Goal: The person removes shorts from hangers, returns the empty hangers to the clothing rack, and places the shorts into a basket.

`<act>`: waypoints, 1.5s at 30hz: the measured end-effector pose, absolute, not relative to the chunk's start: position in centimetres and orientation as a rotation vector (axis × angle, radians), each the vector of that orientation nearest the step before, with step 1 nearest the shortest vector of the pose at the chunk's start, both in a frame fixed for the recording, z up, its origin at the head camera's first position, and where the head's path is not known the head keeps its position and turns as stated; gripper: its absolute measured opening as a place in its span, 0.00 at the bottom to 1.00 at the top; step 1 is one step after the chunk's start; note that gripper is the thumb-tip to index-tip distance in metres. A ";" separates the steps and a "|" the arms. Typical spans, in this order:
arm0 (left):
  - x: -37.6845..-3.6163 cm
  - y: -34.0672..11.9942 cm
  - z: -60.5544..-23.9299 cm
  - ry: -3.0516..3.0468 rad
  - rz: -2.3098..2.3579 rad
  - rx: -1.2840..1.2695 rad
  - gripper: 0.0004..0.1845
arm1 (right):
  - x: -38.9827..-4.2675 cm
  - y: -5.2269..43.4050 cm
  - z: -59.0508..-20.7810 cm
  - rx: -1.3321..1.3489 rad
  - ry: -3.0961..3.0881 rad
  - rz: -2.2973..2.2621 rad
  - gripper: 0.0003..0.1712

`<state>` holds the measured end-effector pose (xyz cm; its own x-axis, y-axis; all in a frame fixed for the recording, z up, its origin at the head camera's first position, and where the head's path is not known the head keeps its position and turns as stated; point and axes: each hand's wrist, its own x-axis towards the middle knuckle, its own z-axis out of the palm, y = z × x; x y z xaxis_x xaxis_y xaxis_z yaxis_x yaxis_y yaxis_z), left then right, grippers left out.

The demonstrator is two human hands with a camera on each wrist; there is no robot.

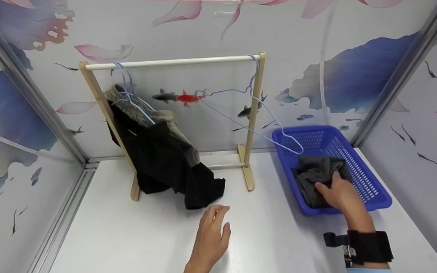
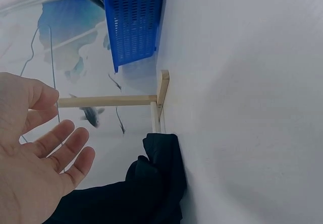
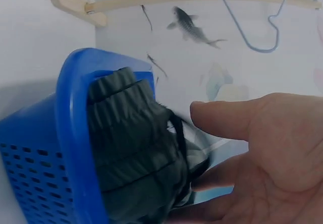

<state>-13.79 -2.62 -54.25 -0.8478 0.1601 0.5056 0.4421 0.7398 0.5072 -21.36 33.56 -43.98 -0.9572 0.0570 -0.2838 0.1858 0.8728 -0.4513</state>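
My right hand [image 1: 338, 193] reaches into a blue plastic basket [image 1: 370, 178] at the right of the white table. Its fingers lie under a fold of the dark grey garment [image 1: 313, 170] inside, and the thumb sits straight above the cloth. The right wrist view shows the right hand [image 3: 262, 158] spread beside the grey garment [image 3: 131, 153], thumb and fingers apart. My left hand [image 1: 211, 231] hovers open over the table, near the hem of a black garment [image 1: 165, 159]. In the left wrist view the left hand [image 2: 35, 153] holds nothing.
A small wooden rack [image 1: 173, 62] stands at the back of the table. The black garment hangs from its left end on a blue wire hanger [image 1: 127, 91]. An empty blue hanger [image 1: 249, 129] hangs from the right end, reaching over the basket. Patterned walls enclose three sides.
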 end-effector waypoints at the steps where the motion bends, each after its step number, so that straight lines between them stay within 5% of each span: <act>1: -13.8 -2.7 -54.2 -2.500 -0.886 -0.463 0.21 | -21.2 33.5 -43.8 0.179 2.793 -0.699 0.52; 15: -13.8 -3.4 -53.8 -2.433 -0.860 -0.475 0.20 | -19.3 31.4 -42.1 -0.066 2.905 -0.759 0.37; 31: -13.9 -4.3 -53.2 -2.415 -0.861 -0.450 0.20 | -17.6 26.1 -45.3 -0.447 3.207 -1.084 0.18; 45: -13.7 -5.1 -53.3 -2.397 -0.963 -0.369 0.22 | -18.2 21.2 -48.8 -1.034 3.262 -1.547 0.26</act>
<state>-13.69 -5.08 -53.26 -0.8245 0.0549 0.5632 0.4293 0.7092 0.5593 -18.22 21.19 -48.77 -0.6797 -0.1975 0.7064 -0.6720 0.5539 -0.4916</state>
